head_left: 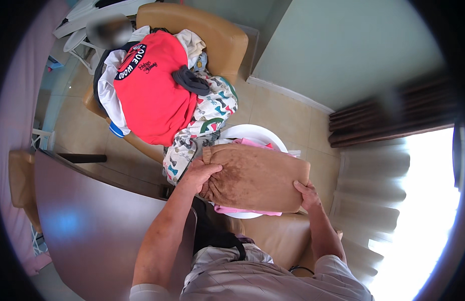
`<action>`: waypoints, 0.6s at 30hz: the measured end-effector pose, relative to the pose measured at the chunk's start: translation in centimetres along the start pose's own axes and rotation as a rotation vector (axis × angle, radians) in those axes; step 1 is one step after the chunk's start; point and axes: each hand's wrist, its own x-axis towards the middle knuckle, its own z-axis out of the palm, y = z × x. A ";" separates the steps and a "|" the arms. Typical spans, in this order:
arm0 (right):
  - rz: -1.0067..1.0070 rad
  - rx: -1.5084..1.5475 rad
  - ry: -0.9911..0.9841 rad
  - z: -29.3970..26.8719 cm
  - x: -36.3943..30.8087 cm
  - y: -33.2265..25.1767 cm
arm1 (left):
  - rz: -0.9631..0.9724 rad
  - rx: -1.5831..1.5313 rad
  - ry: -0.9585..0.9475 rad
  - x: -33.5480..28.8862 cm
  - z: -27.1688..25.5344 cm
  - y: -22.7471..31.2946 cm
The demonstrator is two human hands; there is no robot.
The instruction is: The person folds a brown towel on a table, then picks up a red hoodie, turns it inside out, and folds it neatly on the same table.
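Between both hands I hold a brown garment (257,178), flattened into a long folded shape, with a gathered elastic edge at its left end. My left hand (202,175) is closed on that gathered end, thumb on top. My right hand (307,194) pinches the right edge, thumb above and fingers underneath. Darker rubbed patches show on the cloth near my left thumb. Below the garment, a round white basin or tabletop (262,131) shows in part, with pink cloth (247,209) on it; the brown garment hides most of both.
Ahead, a tan armchair (212,30) bears a clothing pile: a red sweatshirt (157,90), a dark grey balled garment (191,80) and patterned white cloth (222,100). A dark glossy table (102,226) stands at the left. Curtains (373,175) hang at the right.
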 end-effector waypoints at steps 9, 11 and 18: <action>-0.022 -0.152 0.097 -0.5 -0.4 0.6 | 0.183 0.422 0.128 0.7 0.0 -0.6; -0.225 -0.487 0.294 0.5 -0.7 -0.3 | 0.452 0.695 0.355 -0.4 0.4 -0.7; -0.896 -1.596 0.352 9.8 -2.0 0.0 | 1.173 1.496 0.154 -5.8 7.1 -1.9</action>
